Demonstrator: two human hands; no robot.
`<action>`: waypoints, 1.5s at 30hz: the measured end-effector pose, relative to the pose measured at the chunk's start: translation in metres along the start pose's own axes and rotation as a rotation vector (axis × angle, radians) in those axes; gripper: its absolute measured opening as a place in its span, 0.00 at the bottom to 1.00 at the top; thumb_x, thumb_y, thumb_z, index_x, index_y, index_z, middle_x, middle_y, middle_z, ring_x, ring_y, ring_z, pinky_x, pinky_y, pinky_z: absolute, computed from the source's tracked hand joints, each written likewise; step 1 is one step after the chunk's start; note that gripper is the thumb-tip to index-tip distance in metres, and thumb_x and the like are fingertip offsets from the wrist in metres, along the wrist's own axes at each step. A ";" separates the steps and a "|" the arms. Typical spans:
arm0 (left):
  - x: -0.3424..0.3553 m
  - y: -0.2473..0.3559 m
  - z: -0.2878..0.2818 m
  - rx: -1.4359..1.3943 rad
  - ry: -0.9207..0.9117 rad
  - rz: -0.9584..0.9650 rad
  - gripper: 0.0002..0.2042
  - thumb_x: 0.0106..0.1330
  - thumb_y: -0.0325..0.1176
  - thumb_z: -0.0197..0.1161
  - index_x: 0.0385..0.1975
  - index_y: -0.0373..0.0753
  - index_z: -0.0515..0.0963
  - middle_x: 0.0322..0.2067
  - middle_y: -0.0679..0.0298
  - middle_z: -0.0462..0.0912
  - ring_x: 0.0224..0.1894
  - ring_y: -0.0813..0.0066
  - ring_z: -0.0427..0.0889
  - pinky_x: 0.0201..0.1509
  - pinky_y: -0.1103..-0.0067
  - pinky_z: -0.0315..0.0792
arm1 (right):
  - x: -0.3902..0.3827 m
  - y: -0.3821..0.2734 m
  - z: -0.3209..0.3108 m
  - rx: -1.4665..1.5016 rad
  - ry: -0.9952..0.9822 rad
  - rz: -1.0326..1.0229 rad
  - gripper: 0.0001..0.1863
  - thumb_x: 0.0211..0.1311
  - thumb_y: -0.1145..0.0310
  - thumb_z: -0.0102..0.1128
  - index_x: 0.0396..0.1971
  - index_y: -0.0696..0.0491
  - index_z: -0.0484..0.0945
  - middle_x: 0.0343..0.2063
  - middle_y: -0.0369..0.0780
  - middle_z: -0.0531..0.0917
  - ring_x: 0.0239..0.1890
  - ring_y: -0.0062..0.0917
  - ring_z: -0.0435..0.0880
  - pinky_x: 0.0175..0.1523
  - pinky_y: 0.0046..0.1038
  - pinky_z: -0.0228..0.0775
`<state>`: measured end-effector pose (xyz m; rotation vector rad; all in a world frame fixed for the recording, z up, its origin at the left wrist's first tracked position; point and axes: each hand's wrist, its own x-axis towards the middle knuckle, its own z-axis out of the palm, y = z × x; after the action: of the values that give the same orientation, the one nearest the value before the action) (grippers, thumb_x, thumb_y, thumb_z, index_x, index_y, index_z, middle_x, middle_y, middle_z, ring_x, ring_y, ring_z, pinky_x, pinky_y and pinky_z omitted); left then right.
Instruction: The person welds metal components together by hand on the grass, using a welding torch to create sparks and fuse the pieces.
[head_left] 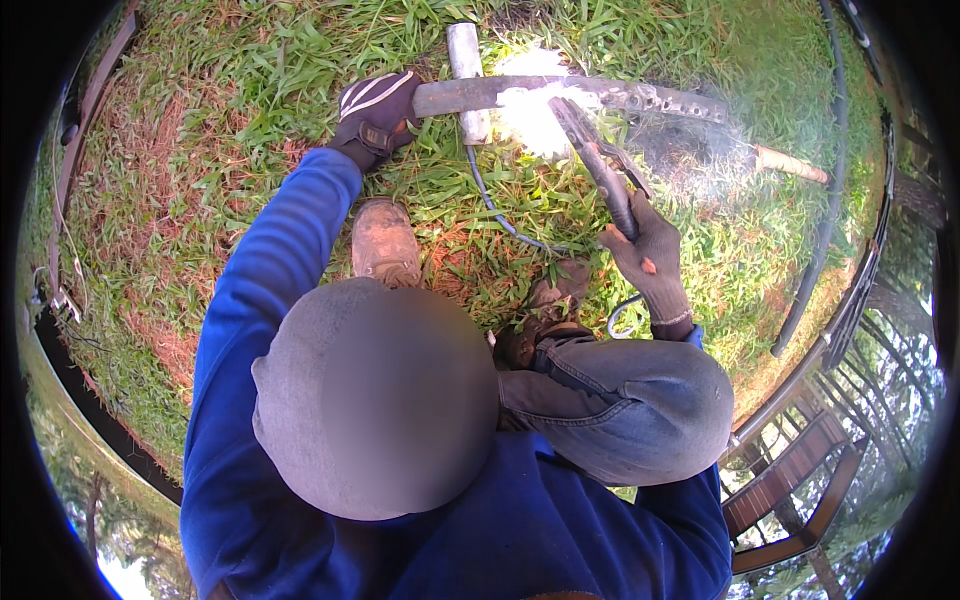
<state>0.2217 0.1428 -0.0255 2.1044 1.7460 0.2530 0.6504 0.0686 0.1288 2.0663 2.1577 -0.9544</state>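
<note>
My left hand [380, 112], in a dark glove with pale stripes, is closed around the left end of a flat, slightly curved metal bar [455, 97]. The bar crosses over a short grey pipe [464, 52] in the grass. In a brown knit glove, my right hand [652, 258] grips a dark welding electrode holder [605, 178]. The holder's tip points at the bar, where a white glare hides the contact point and any electrode. Right of the glare, the bar has a row of rough holes, with smoke around it.
A thin cable [487, 195] runs through the grass from the pipe toward my boots. A tan-wrapped rod [790, 164] lies right of the bar. A black hose [832, 190] curves along the right, near a wooden chair-like frame [790, 475]. A long rusty bar [85, 130] lies far left.
</note>
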 end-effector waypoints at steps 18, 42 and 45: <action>-0.005 -0.011 0.010 -0.023 0.072 0.073 0.19 0.60 0.38 0.75 0.52 0.46 0.86 0.40 0.56 0.90 0.48 0.47 0.91 0.53 0.52 0.82 | 0.004 0.005 0.010 0.036 0.096 -0.066 0.25 0.60 0.63 0.82 0.55 0.53 0.81 0.35 0.46 0.89 0.39 0.40 0.94 0.46 0.40 0.85; -0.004 -0.006 0.005 -0.047 0.069 0.062 0.16 0.60 0.38 0.72 0.49 0.45 0.85 0.38 0.54 0.89 0.44 0.44 0.89 0.49 0.51 0.81 | 0.010 0.006 0.012 -0.015 0.002 -0.016 0.28 0.62 0.62 0.81 0.60 0.52 0.81 0.38 0.47 0.91 0.39 0.43 0.94 0.47 0.41 0.85; -0.004 -0.007 0.006 -0.035 0.071 0.060 0.18 0.59 0.39 0.74 0.49 0.44 0.85 0.39 0.54 0.89 0.45 0.43 0.89 0.49 0.51 0.81 | 0.009 0.006 0.013 0.081 0.031 0.007 0.30 0.61 0.61 0.82 0.62 0.52 0.82 0.40 0.49 0.91 0.41 0.43 0.95 0.48 0.41 0.85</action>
<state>0.2172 0.1392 -0.0333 2.1492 1.7072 0.3768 0.6495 0.0714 0.1124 2.1376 2.1596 -1.0329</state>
